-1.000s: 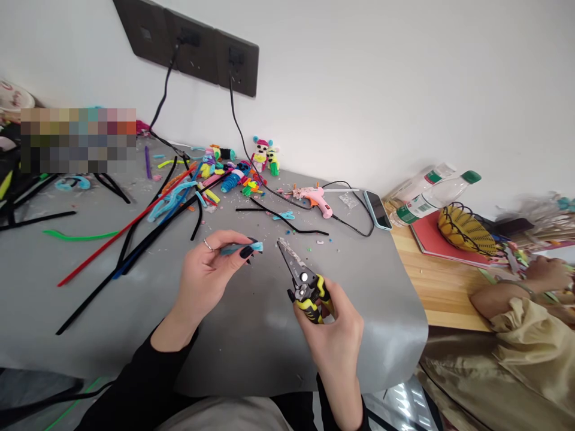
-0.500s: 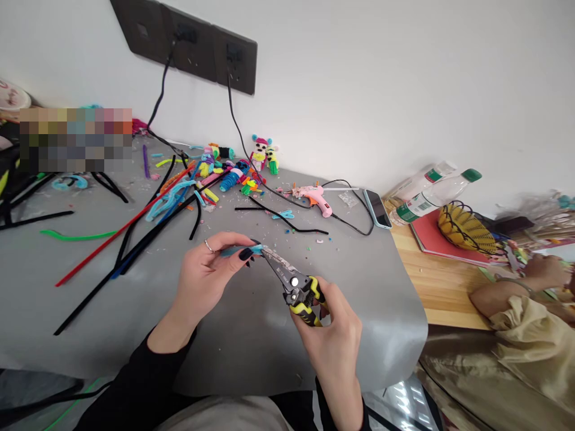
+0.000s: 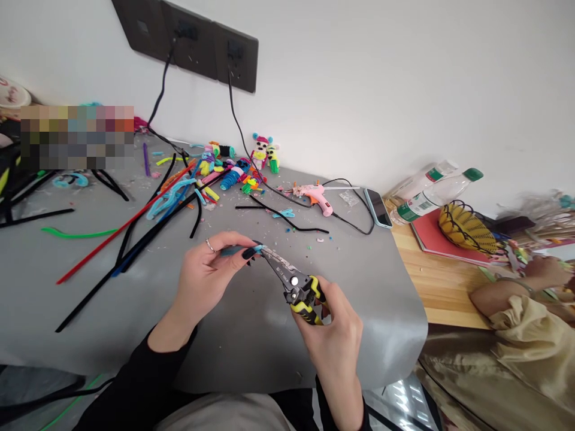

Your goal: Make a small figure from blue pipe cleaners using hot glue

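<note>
Left hand: fingers pinched together on blue fuzzy strip, above surface, inward from near edge. Right hand: fingers curled around pliers, tips at strip's end (bite hard to tell). Pliers slipping sideways could nip left fingers.

Most of the light blue piece is buried in the left hand, so can't tell if the pliers actually grip it. Pixelated patch blots stuff out, white tub gets cut off, co-worker's hand is kinda blurry.
</note>
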Demonstrator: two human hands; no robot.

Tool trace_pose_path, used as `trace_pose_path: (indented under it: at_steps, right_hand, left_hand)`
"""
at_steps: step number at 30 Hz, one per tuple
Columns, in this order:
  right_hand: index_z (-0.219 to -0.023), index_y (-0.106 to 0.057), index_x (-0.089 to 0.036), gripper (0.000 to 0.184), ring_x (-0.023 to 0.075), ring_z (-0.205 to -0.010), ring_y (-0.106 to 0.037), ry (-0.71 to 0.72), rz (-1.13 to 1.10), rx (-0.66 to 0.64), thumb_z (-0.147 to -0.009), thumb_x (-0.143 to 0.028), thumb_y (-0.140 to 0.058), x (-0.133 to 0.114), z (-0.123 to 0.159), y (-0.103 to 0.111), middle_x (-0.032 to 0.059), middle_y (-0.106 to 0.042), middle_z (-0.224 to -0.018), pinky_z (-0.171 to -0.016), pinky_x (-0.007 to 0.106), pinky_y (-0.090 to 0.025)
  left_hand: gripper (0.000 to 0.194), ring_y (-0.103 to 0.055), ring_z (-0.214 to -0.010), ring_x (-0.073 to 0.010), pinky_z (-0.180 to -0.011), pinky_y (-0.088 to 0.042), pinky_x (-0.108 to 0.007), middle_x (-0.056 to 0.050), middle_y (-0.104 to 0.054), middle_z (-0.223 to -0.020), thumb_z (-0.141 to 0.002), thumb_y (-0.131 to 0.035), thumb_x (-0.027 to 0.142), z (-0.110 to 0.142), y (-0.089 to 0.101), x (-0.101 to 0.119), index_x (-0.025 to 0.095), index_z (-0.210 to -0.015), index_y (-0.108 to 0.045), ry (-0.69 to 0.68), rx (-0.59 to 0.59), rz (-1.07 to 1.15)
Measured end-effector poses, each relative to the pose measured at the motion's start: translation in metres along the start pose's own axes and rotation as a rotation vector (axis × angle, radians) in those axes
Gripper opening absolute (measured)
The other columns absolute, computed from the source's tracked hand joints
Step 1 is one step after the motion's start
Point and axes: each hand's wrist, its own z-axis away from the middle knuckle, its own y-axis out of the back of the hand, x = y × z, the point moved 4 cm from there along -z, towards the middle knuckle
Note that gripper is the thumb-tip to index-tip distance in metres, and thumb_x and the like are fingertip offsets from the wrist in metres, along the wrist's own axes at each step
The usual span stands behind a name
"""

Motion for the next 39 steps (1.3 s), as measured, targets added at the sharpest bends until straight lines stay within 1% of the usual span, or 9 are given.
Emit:
trace_pose_path:
  at_steps: [10, 15, 17, 21, 23, 25, 29, 34, 39]
  right_hand:
    - [-0.104, -0.069, -0.020, 0.017, 0.0137, -0.057, -0.056, -0.027, -0.014, -0.002, -0.088, -0.025, -0.068, 0.0018, 0.0001, -0.0003, -0.0001, -0.067, -0.075, -0.057, 0.024, -0.048]
    - [-0.102, -0.071, -0.019, 0.015, 0.0132, -0.058, -0.059, -0.056, -0.063, -0.002, -0.089, -0.026, -0.068, 0.0016, 0.0018, -0.0020, -0.0006, -0.067, -0.073, -0.055, 0.022, -0.048]
    - [-0.101, -0.071, -0.019, 0.016, 0.0128, -0.057, -0.059, -0.084, -0.106, -0.004, -0.087, -0.025, -0.068, 0.0014, 0.0018, -0.0035, -0.0011, -0.068, -0.073, -0.055, 0.021, -0.049]
    - [-0.101, -0.073, -0.020, 0.019, 0.0123, -0.057, -0.061, -0.202, -0.241, -0.023, -0.084, -0.025, -0.070, 0.0030, -0.0009, -0.0066, -0.0020, -0.070, -0.074, -0.054, 0.021, -0.052]
    - [-0.103, -0.073, -0.020, 0.021, 0.0124, -0.058, -0.061, -0.230, -0.261, -0.035, -0.082, -0.026, -0.071, 0.0032, -0.0027, -0.0069, -0.0022, -0.069, -0.075, -0.055, 0.021, -0.052]
    - [-0.104, -0.072, -0.020, 0.024, 0.0123, -0.058, -0.058, -0.215, -0.243, -0.050, -0.081, -0.024, -0.070, 0.0024, -0.0040, -0.0065, -0.0022, -0.068, -0.076, -0.056, 0.022, -0.052]
    - [-0.107, -0.069, -0.020, 0.027, 0.0126, -0.059, -0.056, -0.117, -0.182, -0.052, -0.080, -0.019, -0.067, -0.0005, -0.0033, -0.0045, -0.0023, -0.065, -0.077, -0.058, 0.023, -0.051]
    - [-0.112, -0.068, -0.019, 0.029, 0.0134, -0.060, -0.056, -0.018, -0.062, 0.006, -0.083, -0.018, -0.067, -0.0013, 0.0004, -0.0002, -0.0014, -0.065, -0.078, -0.058, 0.023, -0.049]
    - [-0.113, -0.069, -0.019, 0.028, 0.0145, -0.062, -0.057, -0.004, -0.017, 0.001, -0.086, -0.019, -0.066, 0.0004, 0.0019, 0.0016, -0.0004, -0.065, -0.079, -0.060, 0.024, -0.048]
  left_hand:
    - [0.034, -0.071, -0.073, -0.0199, -0.063, -0.063, -0.028, -0.007, -0.076, -0.084, -0.086, -0.081, 0.055, -0.0010, -0.0008, -0.0006, 0.022, -0.087, -0.080, 0.013, -0.004, -0.024]
    - [0.031, -0.071, -0.072, -0.0190, -0.063, -0.062, -0.028, -0.006, -0.076, -0.083, -0.087, -0.082, 0.052, -0.0007, -0.0010, -0.0043, 0.022, -0.088, -0.081, 0.023, -0.008, 0.010]
    - [0.029, -0.073, -0.075, -0.0192, -0.065, -0.063, -0.027, -0.006, -0.076, -0.083, -0.087, -0.083, 0.051, -0.0006, -0.0017, -0.0051, 0.022, -0.088, -0.081, 0.029, -0.016, 0.047]
    - [0.028, -0.075, -0.075, -0.0193, -0.066, -0.065, -0.027, -0.007, -0.077, -0.085, -0.087, -0.083, 0.050, -0.0004, -0.0035, -0.0052, 0.022, -0.089, -0.082, 0.049, -0.025, 0.108]
    - [0.028, -0.075, -0.074, -0.0192, -0.066, -0.066, -0.027, -0.007, -0.077, -0.085, -0.087, -0.084, 0.050, -0.0003, -0.0040, -0.0052, 0.022, -0.090, -0.082, 0.055, -0.032, 0.117]
    - [0.029, -0.075, -0.074, -0.0196, -0.066, -0.066, -0.028, -0.007, -0.077, -0.085, -0.087, -0.083, 0.050, -0.0003, -0.0040, -0.0052, 0.022, -0.091, -0.082, 0.054, -0.041, 0.108]
    - [0.026, -0.074, -0.078, -0.0192, -0.067, -0.063, -0.026, -0.007, -0.077, -0.087, -0.089, -0.082, 0.048, -0.0007, -0.0019, -0.0042, 0.022, -0.092, -0.082, 0.004, -0.038, 0.049]
    - [0.012, -0.073, -0.081, -0.0169, -0.069, -0.060, -0.023, -0.004, -0.077, -0.090, -0.091, -0.081, 0.036, -0.0005, -0.0013, -0.0008, 0.024, -0.093, -0.081, -0.074, -0.060, 0.025]
    - [0.003, -0.073, -0.086, -0.0154, -0.074, -0.060, -0.021, -0.002, -0.078, -0.091, -0.092, -0.079, 0.027, -0.0007, -0.0024, 0.0028, 0.026, -0.092, -0.081, -0.120, -0.079, 0.063]
